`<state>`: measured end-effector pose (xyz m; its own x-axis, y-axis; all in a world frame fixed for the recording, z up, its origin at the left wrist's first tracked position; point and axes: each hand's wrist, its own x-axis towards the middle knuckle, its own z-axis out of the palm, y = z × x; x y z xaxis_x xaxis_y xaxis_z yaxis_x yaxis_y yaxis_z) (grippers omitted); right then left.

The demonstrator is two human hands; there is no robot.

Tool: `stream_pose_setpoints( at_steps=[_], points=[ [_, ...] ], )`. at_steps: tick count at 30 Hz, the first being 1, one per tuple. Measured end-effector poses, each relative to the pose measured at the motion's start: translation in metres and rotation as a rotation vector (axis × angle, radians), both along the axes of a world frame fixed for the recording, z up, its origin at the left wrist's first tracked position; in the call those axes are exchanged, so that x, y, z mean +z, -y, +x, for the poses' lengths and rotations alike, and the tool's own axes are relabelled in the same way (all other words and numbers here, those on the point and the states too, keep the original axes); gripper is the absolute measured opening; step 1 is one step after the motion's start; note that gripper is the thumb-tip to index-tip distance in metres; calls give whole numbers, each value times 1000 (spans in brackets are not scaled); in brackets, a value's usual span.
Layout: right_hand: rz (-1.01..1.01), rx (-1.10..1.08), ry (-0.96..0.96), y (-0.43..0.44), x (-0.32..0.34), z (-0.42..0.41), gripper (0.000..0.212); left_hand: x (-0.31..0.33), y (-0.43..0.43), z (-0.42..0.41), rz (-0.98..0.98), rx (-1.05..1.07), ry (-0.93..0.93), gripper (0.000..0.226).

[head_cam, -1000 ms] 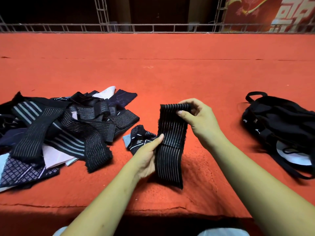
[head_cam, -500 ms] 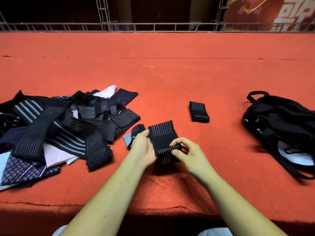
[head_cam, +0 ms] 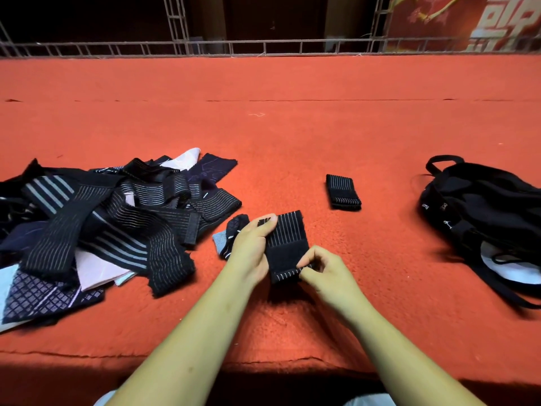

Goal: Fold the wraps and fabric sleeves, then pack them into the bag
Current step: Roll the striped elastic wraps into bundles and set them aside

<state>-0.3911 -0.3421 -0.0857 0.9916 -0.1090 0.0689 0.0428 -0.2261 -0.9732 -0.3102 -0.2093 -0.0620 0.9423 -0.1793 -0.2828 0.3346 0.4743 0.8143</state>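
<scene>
From my end this looks like a stage or event hall, not a home. I see a broad red carpet (head_cam: pixel 292 136) as the working surface, with a seam (head_cam: pixel 292 100) running across it and a front edge (head_cam: pixel 263 361) that drops into shadow like a platform step. Behind it runs a low metal truss rail (head_cam: pixel 263 47), with an upright truss tower (head_cam: pixel 175 22) rising from it. At far right hangs a red banner (head_cam: pixel 468 22) with large pale characters; the back is dark.
</scene>
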Motion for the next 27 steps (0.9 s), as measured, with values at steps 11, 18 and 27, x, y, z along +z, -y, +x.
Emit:
stream_pose_setpoints(
  at_steps=[11,18,27],
  points=[
    [21,-175,13,7,47,26,24,12,15,-7,136,-144,346,16],
    [-180,-329,150,-2,45,34,14,10,35,-5,264,-8,434,17],
    [-153,-452,229,40,52,58,40,7,64,2,604,-181,531,44]
  ],
)
